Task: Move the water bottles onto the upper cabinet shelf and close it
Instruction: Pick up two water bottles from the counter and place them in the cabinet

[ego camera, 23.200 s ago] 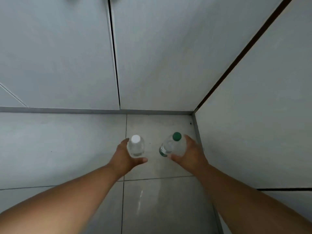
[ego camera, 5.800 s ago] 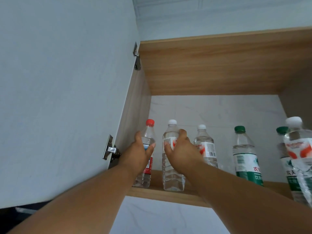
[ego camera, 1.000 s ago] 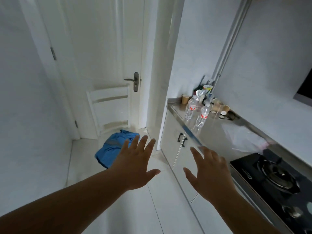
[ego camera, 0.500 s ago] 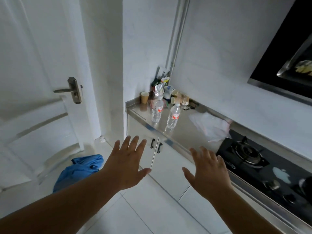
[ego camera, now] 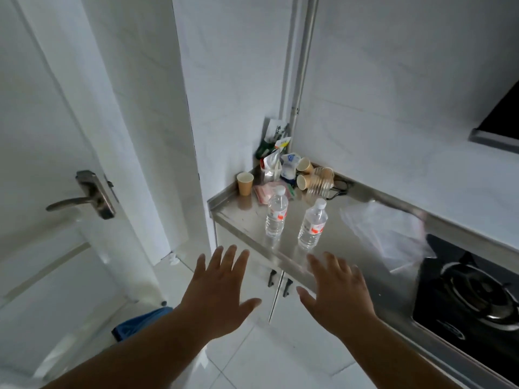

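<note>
Two water bottles (ego camera: pixel 295 217) stand unmoved on the surface (ego camera: pixel 337 248) just ahead of each released grip, left hand (ego camera: pixel 222 293) and right hand (ego camera: pixel 337 293); shelving and closing remain.

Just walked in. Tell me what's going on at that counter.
A person is reaching toward two water bottles that stand upright on the steel counter. The left hand and right hand are both open, fingers spread, short of the counter edge and holding nothing. The left bottle and right bottle stand side by side, untouched. Paper cups and packets clutter the back corner.
</note>
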